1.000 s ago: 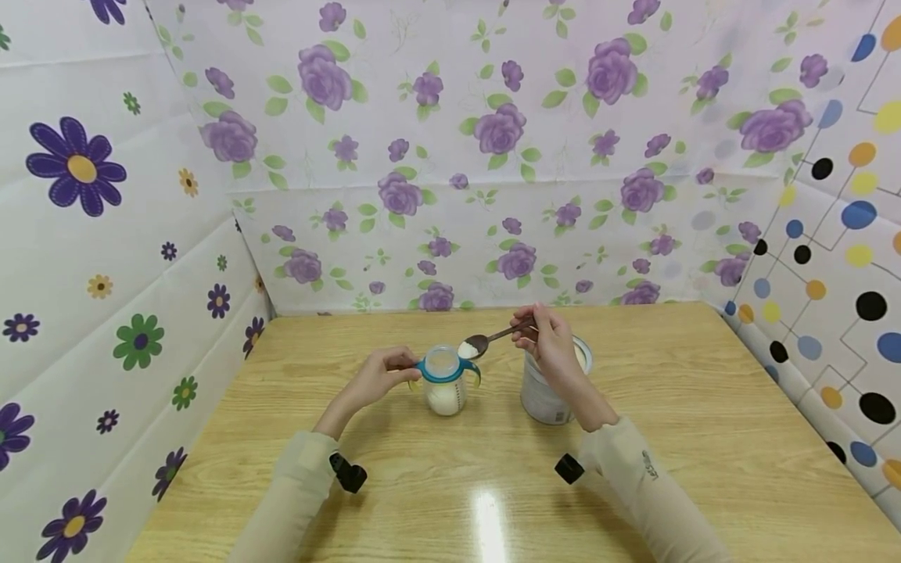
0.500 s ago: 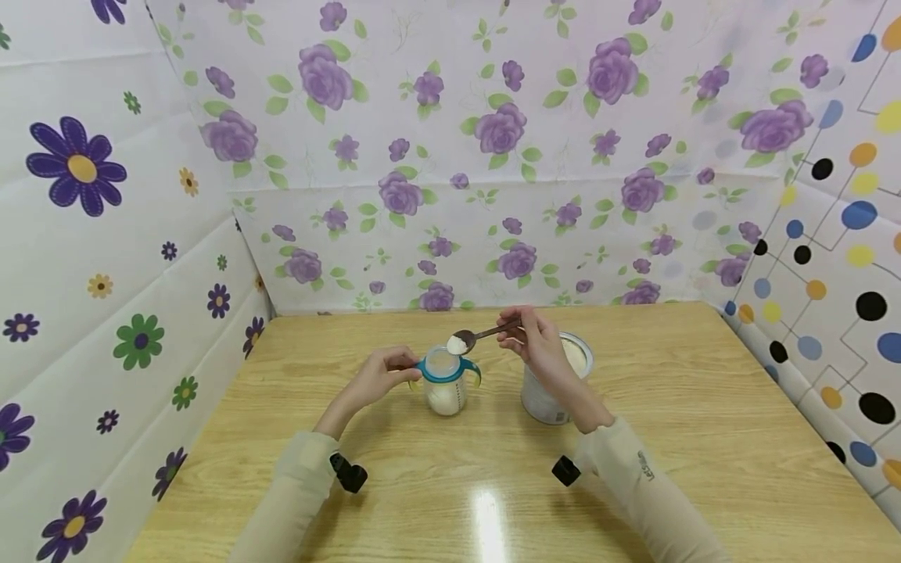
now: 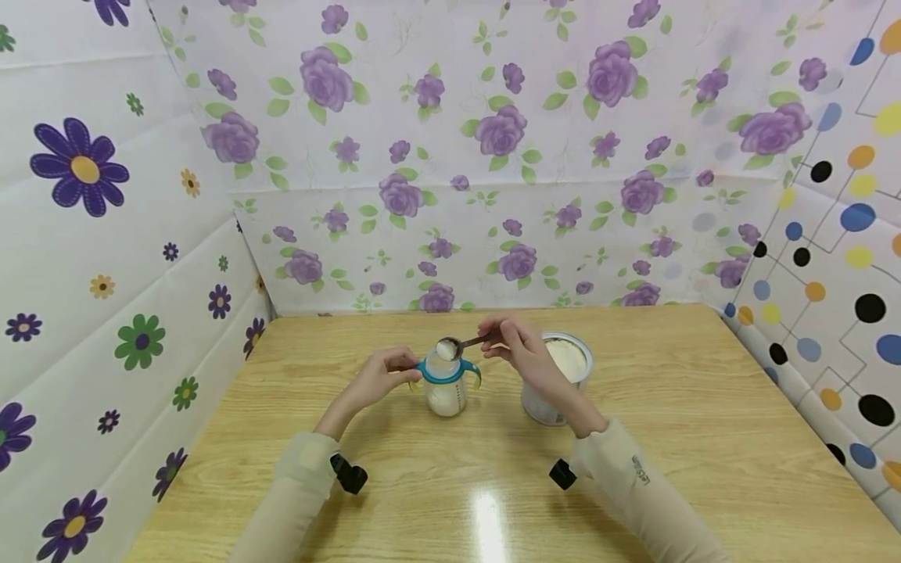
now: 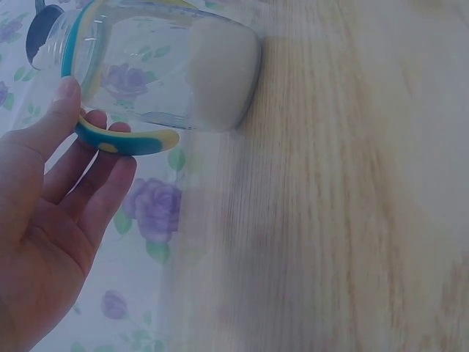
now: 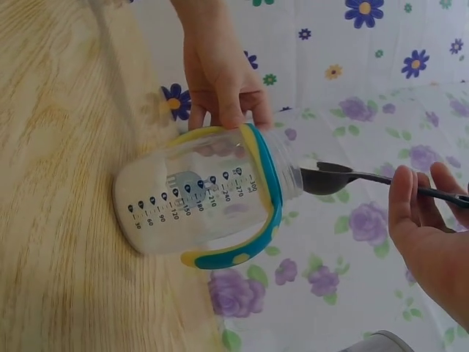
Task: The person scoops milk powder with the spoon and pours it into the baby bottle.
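while left hand [image 3: 376, 379] grips bottle [image 3: 445, 385], spoon [image 3: 457, 346] seemingly overhead

Right hand [image 5: 429, 235] pinching spoon [image 5: 344, 178] at bottle [image 5: 201, 198] mouth, left hand [image 5: 220, 73] gripping bottle handle

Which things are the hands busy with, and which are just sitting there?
Busy with:
left hand gripping the bottle handle
right hand holding the spoon of white powder over the bottle mouth
open powder tin

Just there:
wooden table
flowered walls

A light wooden table [image 3: 669, 438] carries a clear baby bottle [image 3: 446, 387] just beside an open tin [image 3: 558, 379].
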Available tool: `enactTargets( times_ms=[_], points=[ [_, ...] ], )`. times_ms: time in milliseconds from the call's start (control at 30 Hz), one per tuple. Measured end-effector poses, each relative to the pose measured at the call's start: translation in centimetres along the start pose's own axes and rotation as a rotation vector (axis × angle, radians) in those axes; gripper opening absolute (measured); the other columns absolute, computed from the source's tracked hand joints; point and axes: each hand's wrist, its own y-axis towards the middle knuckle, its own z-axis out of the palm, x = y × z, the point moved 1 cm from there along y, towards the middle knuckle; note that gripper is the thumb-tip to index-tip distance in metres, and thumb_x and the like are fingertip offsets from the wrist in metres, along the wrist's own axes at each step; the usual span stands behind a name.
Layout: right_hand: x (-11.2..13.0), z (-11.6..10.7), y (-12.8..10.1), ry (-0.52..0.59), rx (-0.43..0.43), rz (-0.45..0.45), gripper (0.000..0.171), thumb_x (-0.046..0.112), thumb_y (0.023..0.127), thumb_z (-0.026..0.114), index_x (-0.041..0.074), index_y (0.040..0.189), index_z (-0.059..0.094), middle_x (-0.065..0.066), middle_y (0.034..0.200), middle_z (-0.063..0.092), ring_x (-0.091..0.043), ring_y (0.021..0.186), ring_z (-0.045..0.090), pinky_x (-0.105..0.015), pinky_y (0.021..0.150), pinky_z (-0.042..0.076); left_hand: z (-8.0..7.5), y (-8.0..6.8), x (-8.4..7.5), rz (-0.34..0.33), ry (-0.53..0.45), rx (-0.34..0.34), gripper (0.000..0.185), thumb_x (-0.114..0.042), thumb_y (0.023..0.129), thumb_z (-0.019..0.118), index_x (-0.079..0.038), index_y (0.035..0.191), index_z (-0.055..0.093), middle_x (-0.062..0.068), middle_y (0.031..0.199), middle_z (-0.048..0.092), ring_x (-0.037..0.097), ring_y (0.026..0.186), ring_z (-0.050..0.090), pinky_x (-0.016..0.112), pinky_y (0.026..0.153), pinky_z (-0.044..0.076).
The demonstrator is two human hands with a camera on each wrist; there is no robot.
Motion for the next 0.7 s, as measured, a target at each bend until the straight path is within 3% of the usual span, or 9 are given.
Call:
enactTargets(
  times_ms=[200,333,467,700],
  points=[
    [0.1,0.4,-0.1,-0.096,0.051,-0.03,0.051,0.034,0.105,0.034,-0.009,0.124,0.052,-0.007,0.117,0.058,-0.013,0.1,0.059,-0.023,0.088,0.054,0.0,0.5,1.6,0.005,0.012,-0.006,0.01,-0.006,0.092,0.064,-0.002,0.101,0.067,0.021,0.102,0.068,0.038,0.093,0.066,0.031,0.073,0.054],
    [0.3,0.7,-0.2,-0.157,0.083,-0.058,0.046,0.029,0.107,0.032,-0.008,0.123,0.054,-0.024,0.119,0.056,-0.021,0.103,0.059,-0.024,0.089,0.054,0.0,1.0,3.0,0.0,0.02,-0.008,0.011,-0.008,0.093,0.064,-0.004,0.102,0.068,0.02,0.103,0.069,0.038,0.093,0.066,0.033,0.074,0.055],
    [0.6,1.0,-0.3,-0.229,0.099,-0.079,0.043,0.025,0.108,0.031,-0.007,0.12,0.056,-0.031,0.118,0.056,-0.031,0.102,0.058,-0.025,0.088,0.054,0.0,0.9,3.1,0.009,0.024,-0.013,0.012,-0.01,0.093,0.065,-0.006,0.103,0.068,0.019,0.103,0.069,0.037,0.093,0.066,0.039,0.075,0.056],
    [0.8,1.2,-0.3,-0.251,0.094,-0.08,0.043,0.025,0.108,0.031,-0.008,0.116,0.058,-0.033,0.115,0.057,-0.027,0.102,0.06,-0.025,0.088,0.054,0.0,0.9,3.2,0.01,0.017,-0.016,0.011,-0.017,0.091,0.067,-0.009,0.099,0.068,0.014,0.1,0.07,0.028,0.089,0.067,0.057,0.081,0.052]
  ],
)
